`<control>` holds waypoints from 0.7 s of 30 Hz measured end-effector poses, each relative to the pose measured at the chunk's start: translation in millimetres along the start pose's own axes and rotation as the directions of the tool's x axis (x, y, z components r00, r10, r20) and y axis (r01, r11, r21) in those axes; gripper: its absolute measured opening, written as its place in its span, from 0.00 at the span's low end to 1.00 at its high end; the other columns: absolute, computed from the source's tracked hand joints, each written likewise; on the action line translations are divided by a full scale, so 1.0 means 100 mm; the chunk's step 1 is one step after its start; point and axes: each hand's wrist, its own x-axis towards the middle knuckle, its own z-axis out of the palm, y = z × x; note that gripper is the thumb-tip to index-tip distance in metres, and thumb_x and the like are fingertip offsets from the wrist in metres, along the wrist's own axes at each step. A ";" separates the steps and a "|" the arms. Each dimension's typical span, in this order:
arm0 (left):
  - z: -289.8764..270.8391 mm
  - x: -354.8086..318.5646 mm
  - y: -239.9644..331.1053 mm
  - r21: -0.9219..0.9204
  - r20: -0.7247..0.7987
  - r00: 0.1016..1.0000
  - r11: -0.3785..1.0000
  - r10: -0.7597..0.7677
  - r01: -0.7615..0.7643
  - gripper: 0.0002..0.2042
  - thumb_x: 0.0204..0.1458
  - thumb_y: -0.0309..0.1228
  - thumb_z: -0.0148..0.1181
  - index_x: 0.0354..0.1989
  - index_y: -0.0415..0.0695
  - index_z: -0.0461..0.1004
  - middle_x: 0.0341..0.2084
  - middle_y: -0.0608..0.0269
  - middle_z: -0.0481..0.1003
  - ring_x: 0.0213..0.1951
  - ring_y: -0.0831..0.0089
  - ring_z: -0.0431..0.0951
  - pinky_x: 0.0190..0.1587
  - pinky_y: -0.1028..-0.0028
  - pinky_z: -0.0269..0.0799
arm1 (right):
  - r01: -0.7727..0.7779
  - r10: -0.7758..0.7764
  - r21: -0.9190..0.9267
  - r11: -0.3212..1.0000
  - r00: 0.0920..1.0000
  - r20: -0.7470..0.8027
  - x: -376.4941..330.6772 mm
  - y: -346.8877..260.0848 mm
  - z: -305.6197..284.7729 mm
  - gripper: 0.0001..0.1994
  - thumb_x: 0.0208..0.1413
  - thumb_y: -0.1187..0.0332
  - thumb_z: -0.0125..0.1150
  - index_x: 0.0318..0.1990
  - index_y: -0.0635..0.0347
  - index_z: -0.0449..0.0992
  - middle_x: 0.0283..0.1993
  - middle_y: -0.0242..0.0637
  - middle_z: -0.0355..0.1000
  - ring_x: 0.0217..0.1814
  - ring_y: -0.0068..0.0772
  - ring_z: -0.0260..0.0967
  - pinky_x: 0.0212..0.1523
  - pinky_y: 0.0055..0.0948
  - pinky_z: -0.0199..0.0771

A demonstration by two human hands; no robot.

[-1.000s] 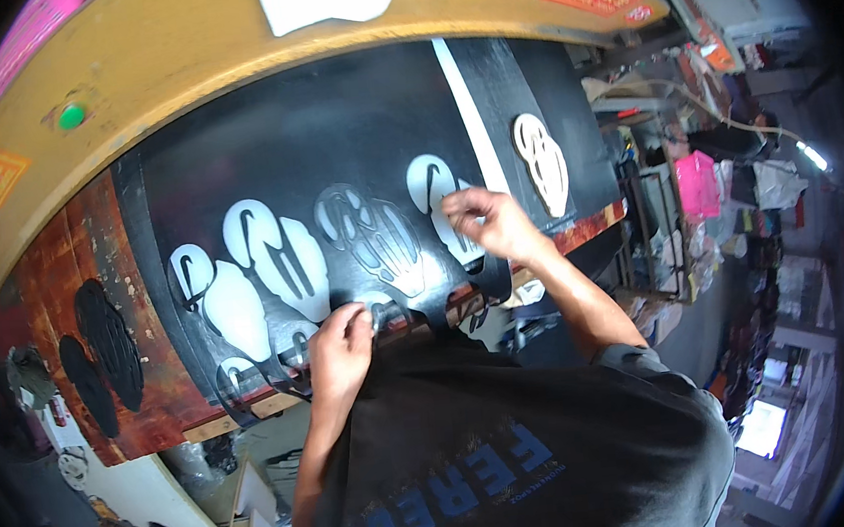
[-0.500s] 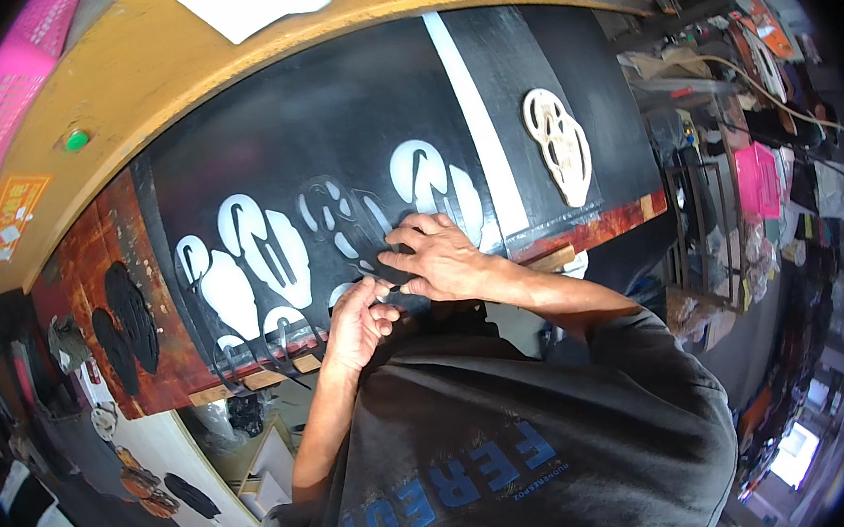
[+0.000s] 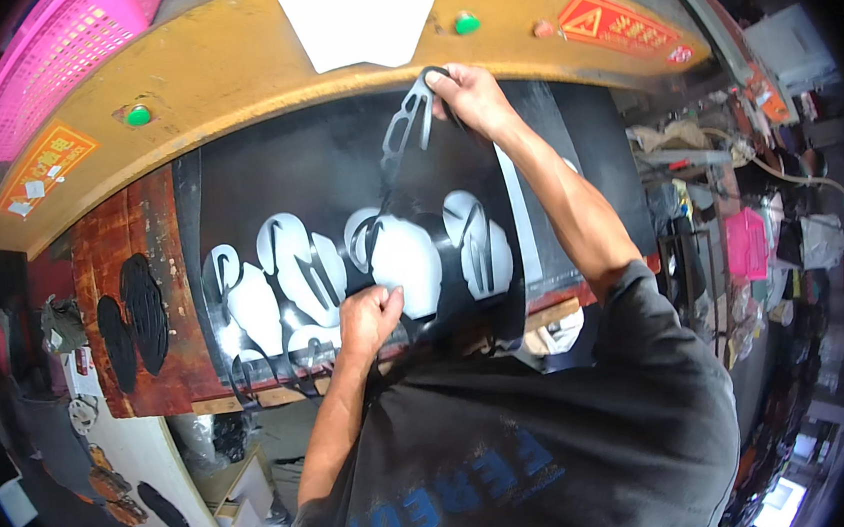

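Observation:
High over the far part of a black sheet [image 3: 263, 167], my right hand [image 3: 464, 94] pinches the end of a thin, flexible black cut piece with long slots [image 3: 402, 130]. The piece dangles down and to the left, its lower end blurred. At the sheet's near edge my left hand [image 3: 369, 320] is closed, thumb on top; whatever its fingers hold is hidden. Just above it is a broad white opening [image 3: 407, 265] in the sheet. Similar rounded openings [image 3: 253, 303] lie to the left, with another opening [image 3: 486, 253] to the right; black strips cross several of them.
A yellow machine beam [image 3: 256, 87] with green buttons [image 3: 138, 116] spans the far side, a white sheet [image 3: 360, 18] on it. Two dark cut pieces [image 3: 143, 313] lie on the reddish board at left. A pink basket [image 3: 63, 64] sits far left; a cluttered rack [image 3: 686, 240] stands right.
My right hand has moved up and away from my left, lifting the slotted black piece out of the sheet and exposing white beneath. My left hand stays near the front edge. The view has shifted.

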 end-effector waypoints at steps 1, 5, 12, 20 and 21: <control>0.00 -0.02 -0.04 -0.017 0.008 1.000 1.000 -0.002 0.002 0.22 0.60 0.39 0.69 0.19 0.38 0.71 0.17 0.47 0.73 0.18 0.52 0.73 0.27 0.57 0.70 | 0.119 -0.117 -0.030 0.992 0.992 0.054 0.05 -0.06 -0.07 0.15 0.72 0.57 0.61 0.40 0.58 0.84 0.26 0.28 0.77 0.28 0.19 0.72 0.32 0.25 0.72; -0.05 0.00 -0.07 -0.088 0.031 0.999 0.996 0.009 -0.006 0.22 0.60 0.38 0.69 0.20 0.36 0.71 0.15 0.48 0.69 0.17 0.60 0.74 0.26 0.56 0.68 | 0.109 -0.095 -0.104 0.989 0.986 0.135 0.03 -0.35 -0.02 0.14 0.73 0.58 0.61 0.39 0.58 0.83 0.27 0.27 0.79 0.29 0.17 0.72 0.33 0.24 0.71; -0.35 0.14 0.13 -0.513 0.413 0.842 0.675 -0.348 0.530 0.22 0.72 0.47 0.58 0.33 0.38 0.76 0.28 0.61 0.82 0.23 0.76 0.80 0.27 0.74 0.79 | 0.140 -0.143 0.027 0.990 0.968 0.205 -0.56 -0.70 0.15 0.13 0.72 0.60 0.63 0.37 0.57 0.83 0.29 0.27 0.79 0.32 0.18 0.72 0.35 0.24 0.73; -0.55 0.53 0.39 -0.595 0.658 0.664 0.295 -0.355 0.748 0.21 0.69 0.46 0.62 0.50 0.36 0.80 0.38 0.62 0.82 0.37 0.73 0.82 0.42 0.69 0.83 | 0.443 -0.154 -0.080 0.893 0.469 0.870 -2.26 -0.49 1.00 0.14 0.66 0.62 0.70 0.50 0.64 0.84 0.47 0.46 0.82 0.52 0.51 0.81 0.54 0.44 0.81; -0.53 0.51 0.40 -0.563 0.653 0.675 0.376 -0.344 0.736 0.15 0.67 0.40 0.65 0.48 0.38 0.80 0.36 0.64 0.81 0.36 0.74 0.82 0.40 0.71 0.83 | 0.412 -0.031 -0.156 0.898 0.412 0.911 -2.30 -0.43 1.03 0.15 0.67 0.61 0.69 0.52 0.64 0.83 0.49 0.47 0.82 0.55 0.52 0.80 0.56 0.44 0.80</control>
